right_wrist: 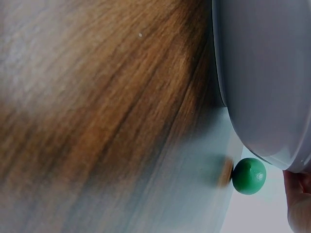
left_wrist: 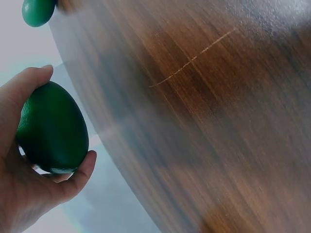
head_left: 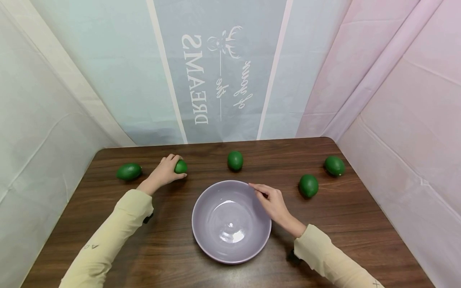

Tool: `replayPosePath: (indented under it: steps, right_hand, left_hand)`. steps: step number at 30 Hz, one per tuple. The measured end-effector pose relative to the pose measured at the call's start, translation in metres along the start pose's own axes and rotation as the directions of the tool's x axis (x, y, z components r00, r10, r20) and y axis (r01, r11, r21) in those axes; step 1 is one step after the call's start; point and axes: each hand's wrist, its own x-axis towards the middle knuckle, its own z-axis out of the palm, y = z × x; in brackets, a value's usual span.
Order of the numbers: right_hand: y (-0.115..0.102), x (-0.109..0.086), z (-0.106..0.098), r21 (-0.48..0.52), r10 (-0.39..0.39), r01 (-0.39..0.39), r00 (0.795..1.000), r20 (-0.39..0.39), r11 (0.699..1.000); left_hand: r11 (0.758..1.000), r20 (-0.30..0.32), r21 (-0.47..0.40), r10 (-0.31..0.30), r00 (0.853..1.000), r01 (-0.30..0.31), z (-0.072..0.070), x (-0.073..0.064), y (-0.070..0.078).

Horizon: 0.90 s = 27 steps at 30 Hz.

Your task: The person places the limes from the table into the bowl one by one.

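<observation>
The left hand (head_left: 166, 171) grips a green fruit (head_left: 181, 167) at half-past ten from the purple bowl (head_left: 227, 224); the right hand (head_left: 274, 203) pinches its one-o'clock rim (head_left: 231, 181). On the bench (head_left: 162, 252), other green fruits (head_left: 235, 160) lie towards ten, twelve and two.

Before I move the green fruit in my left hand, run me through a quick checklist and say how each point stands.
1. Left hand gripping the green fruit: ok; fingers and thumb are round it.
2. Right hand on the bowl: ok; it pinches the rim.
3. Bowl upright, opening upward: ok.
4. Green fruit above the bowl: not ok; it is beyond the bowl and to its left.
5. Loose fruit just beyond the bowl not touching it: ok; a gap shows.
6. Grip firm enough: cannot tell from pictures.
</observation>
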Motion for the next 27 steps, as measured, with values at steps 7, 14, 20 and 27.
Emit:
replayPosePath:
  steps: [7, 14, 20, 27]
  right_hand:
    - [0.0, 0.0, 0.0, 0.007, 0.005, -0.005, 1.0, -0.001, 1.0]
    - [0.0, 0.0, 0.0, 0.007, 0.009, -0.009, 1.0, -0.002, 1.0]
    - [0.0, -0.001, 0.0, 0.009, 0.008, -0.008, 1.0, -0.004, 1.0]
    - [0.0, 0.0, 0.0, 0.002, 0.003, -0.003, 1.0, -0.001, 1.0]
  left_hand:
    - [0.999, -0.008, 0.006, 0.037, 0.999, -0.037, -0.001, -0.005, 0.003]
    - [0.998, -0.008, 0.02, 0.056, 0.998, -0.056, -0.001, -0.009, 0.004]
    - [0.997, -0.007, 0.023, 0.077, 0.997, -0.077, -0.002, -0.011, 0.008]
    - [0.994, -0.008, 0.027, 0.108, 0.994, -0.108, -0.004, -0.014, 0.015]
